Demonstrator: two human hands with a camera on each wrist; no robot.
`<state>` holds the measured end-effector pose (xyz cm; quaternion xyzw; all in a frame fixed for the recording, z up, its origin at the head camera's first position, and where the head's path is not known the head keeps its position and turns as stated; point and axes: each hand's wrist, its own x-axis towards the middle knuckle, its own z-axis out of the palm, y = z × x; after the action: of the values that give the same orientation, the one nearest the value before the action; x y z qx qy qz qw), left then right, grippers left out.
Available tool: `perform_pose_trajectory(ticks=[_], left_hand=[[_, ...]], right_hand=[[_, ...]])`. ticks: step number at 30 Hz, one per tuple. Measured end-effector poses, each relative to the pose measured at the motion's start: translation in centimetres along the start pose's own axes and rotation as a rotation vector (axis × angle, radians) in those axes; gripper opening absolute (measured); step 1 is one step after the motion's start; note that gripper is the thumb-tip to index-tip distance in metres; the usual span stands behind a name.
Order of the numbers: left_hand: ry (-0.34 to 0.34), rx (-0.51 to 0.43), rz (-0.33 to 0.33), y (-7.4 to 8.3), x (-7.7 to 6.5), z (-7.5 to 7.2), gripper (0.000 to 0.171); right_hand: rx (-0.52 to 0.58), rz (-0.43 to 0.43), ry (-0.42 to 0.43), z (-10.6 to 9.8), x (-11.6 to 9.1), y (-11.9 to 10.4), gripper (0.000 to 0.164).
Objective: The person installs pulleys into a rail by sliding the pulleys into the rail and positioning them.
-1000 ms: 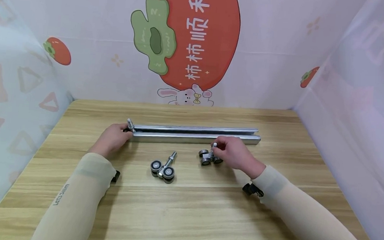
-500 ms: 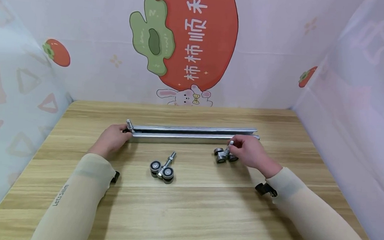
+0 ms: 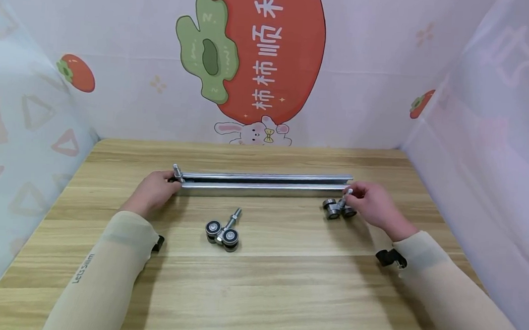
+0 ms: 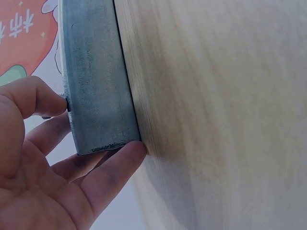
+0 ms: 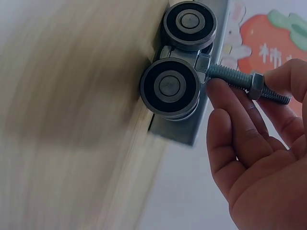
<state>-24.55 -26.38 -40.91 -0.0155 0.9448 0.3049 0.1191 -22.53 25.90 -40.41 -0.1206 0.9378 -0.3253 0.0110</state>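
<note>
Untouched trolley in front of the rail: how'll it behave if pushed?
Untouched trolley probably slides, not rolls: its wheels look face-up. May swivel: its bolt juts out one side. Likely stiff: looks metal.

Left wrist: the frame is cropping the rail (image 4: 98,72) up top and the left hand (image 4: 45,177) below. Right wrist: the trolley (image 5: 170,86) is masking part of the rail, the border is clipping the right hand (image 5: 264,167), and I'm getting the table (image 5: 57,96) blurred. Head camera: I'm not making out what's beneath the bolt (image 3: 177,171) at the rail's left end.
</note>
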Motion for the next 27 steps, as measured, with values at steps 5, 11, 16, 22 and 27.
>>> perform_pose_trajectory(ticks=[5,11,16,22,27], left_hand=[[-0.002,0.000,-0.010,-0.2,0.0,0.0,0.059],[-0.004,0.001,-0.019,-0.2,0.0,0.1,0.061],[-0.003,-0.005,-0.011,-0.2,0.0,0.1,0.059],[0.002,-0.008,-0.006,-0.3,0.1,0.1,0.059],[-0.002,-0.006,-0.007,-0.3,0.1,0.1,0.059]], right_hand=[[-0.022,0.064,0.029,-1.4,-0.4,1.7,0.017],[-0.044,0.097,0.074,-2.9,-0.9,3.9,0.022],[-0.079,0.144,0.092,-4.5,-1.4,5.5,0.027],[-0.146,0.197,0.105,-6.4,-2.2,6.7,0.032],[-0.149,0.238,0.122,-7.5,-2.7,7.9,0.037]])
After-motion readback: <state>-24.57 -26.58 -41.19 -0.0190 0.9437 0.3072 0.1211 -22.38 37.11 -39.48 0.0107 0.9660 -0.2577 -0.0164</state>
